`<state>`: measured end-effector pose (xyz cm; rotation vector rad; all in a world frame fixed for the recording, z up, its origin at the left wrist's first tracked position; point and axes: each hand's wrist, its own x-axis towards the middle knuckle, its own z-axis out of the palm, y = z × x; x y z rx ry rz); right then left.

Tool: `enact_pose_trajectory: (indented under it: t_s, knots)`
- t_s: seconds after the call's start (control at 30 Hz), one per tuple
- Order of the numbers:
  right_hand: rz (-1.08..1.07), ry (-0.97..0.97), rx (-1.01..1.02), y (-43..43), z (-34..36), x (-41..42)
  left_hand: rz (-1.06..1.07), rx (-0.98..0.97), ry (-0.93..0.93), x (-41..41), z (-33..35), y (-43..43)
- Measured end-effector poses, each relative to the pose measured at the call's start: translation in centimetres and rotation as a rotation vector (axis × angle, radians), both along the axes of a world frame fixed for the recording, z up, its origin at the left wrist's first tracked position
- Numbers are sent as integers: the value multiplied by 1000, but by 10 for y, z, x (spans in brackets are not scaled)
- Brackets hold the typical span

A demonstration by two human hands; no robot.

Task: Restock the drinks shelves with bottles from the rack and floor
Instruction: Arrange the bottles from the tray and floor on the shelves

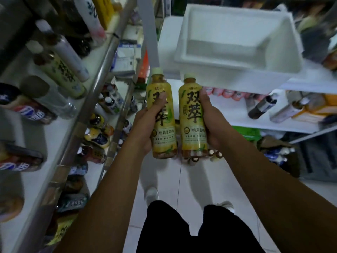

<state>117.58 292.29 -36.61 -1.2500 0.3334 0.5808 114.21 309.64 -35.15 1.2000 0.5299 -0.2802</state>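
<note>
Left hand (pixel 144 128) grips left bottle (pixel 162 114); right hand (pixel 213 121) grips right bottle (pixel 193 115). Step: carrying. Next: probably onto left shelf (pixel 60 128).

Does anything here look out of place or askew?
The empty white tub atop the right rack seems to sit askew, its near edge jutting past the top. Both held bottles look intact.

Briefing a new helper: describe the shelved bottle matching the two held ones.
Start at the left shelving. There, a tea bottle sits between a silvery bottle and a clear bottle. Unlike them, it bears a pale yellow label with black characters.
</note>
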Motion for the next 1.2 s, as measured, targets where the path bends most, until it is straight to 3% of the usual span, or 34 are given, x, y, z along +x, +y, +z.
enact_pose_trajectory:
  t_s: [0.33, 0.47, 0.77, 0.97, 1.2]
  knots:
    - [27, -126, -14, 51, 89, 33, -58, -289, -40, 37, 56, 42]
    - [14, -199, -26, 86, 128, 49, -105, -200, -88, 49, 95, 72]
    - [128, -298, 79, 151, 197, 84, 26, -109, -237, 67, 171, 132]
    - [251, -372, 133, 171, 241, 112, 220, -11, -359, 75, 226, 143]
    - [480, -440, 156, 180, 276, 136, 465, 199, -337, 69, 264, 137]
